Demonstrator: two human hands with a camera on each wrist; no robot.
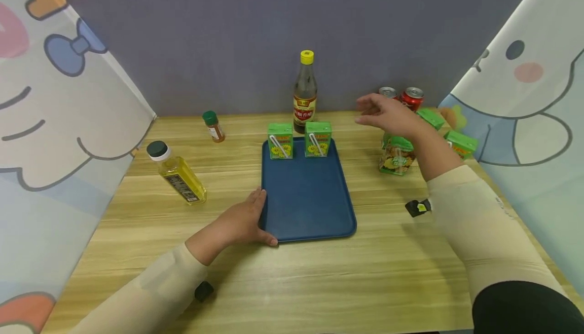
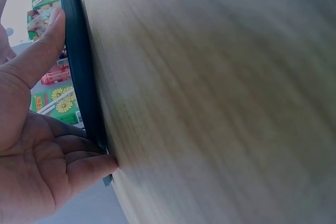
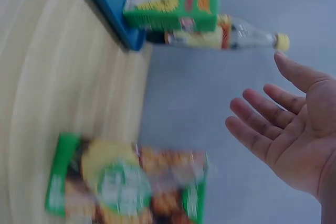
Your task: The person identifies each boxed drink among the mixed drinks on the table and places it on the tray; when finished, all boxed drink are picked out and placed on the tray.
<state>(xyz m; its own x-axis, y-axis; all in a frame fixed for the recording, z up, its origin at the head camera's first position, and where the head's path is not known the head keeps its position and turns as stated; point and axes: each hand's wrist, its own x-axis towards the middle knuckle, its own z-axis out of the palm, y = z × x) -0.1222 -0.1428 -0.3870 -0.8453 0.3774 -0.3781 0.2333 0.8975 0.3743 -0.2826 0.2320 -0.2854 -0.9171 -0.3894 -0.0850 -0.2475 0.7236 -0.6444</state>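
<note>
A dark blue tray lies in the middle of the table, with a green drink carton and a second green carton standing side by side at its far end. My left hand touches the tray's near left corner, fingers along the left side and thumb at the front edge. My right hand hangs in the air right of the tray and holds nothing; in the right wrist view its fingers are spread loosely. Below it stands a green snack packet, partly covered by the forearm in the head view.
Behind the tray stands a yellow-capped dark sauce bottle. An oil bottle and a green-lidded spice jar stand on the left. At the right are red cans and more green cartons. A grey panel closes the back.
</note>
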